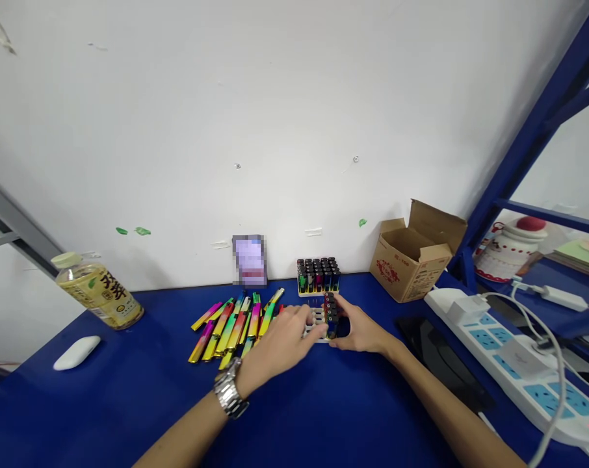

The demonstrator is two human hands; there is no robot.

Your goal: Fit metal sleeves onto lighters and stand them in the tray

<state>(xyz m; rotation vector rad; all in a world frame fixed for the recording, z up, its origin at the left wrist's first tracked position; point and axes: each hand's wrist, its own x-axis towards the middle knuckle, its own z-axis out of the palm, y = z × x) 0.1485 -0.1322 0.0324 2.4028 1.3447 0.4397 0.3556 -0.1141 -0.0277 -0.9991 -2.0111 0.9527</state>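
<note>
A pale lighter tray (318,320) with holes lies on the blue table in front of me. Dark-topped lighters (330,315) stand upright in a row at its right end. My right hand (355,327) clasps that end, thumb at the front and fingers behind. Over the tray's left part is my left hand (285,339), thumb apart from its bent fingers; nothing shows between them. It partly hides the tray. Left of it lies a loose pile of shiny rainbow-coloured lighters (235,328). Behind the tray stands another tray full of lighters (318,276).
An open cardboard box (404,263) stands at the back right, beside a white power strip (499,364) with plugs and cables. A dark flat object (441,357) lies near my right forearm. At left are a drink bottle (102,296) and a white case (77,353). A blurred-out screen (249,261) leans against the wall.
</note>
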